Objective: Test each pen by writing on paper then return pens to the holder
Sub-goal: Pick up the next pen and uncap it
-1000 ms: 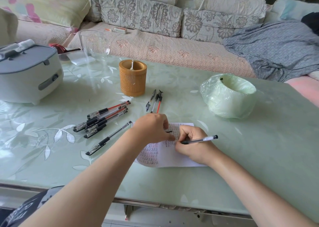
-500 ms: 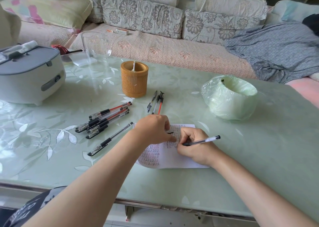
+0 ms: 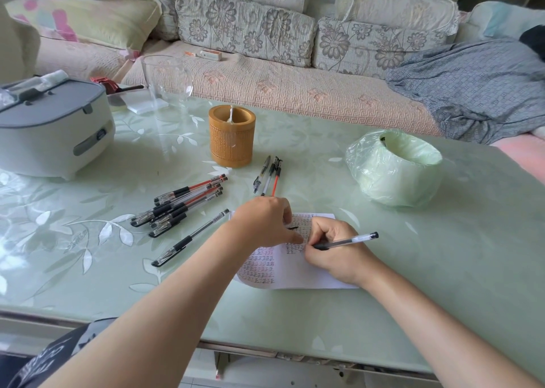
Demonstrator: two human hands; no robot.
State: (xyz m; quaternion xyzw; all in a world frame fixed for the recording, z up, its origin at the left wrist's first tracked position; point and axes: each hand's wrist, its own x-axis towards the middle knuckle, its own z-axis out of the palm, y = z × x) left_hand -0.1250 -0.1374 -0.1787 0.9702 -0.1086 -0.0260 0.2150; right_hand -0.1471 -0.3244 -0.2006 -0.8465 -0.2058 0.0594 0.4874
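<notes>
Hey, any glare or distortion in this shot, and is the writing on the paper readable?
Head view: daylight glare whitens the table at left; wide-angle stretch shows toward the corners; right hand and pen look sharp; rows of marks on the paper are too small to read.

Pale green tabletop with white leaf pattern. Orange-brown holder. White paper bears red and black rows. Clear pens, black and red ink. Pale green bag. Cream cushions with grey flowers. Grey-blue checked blanket.
</notes>
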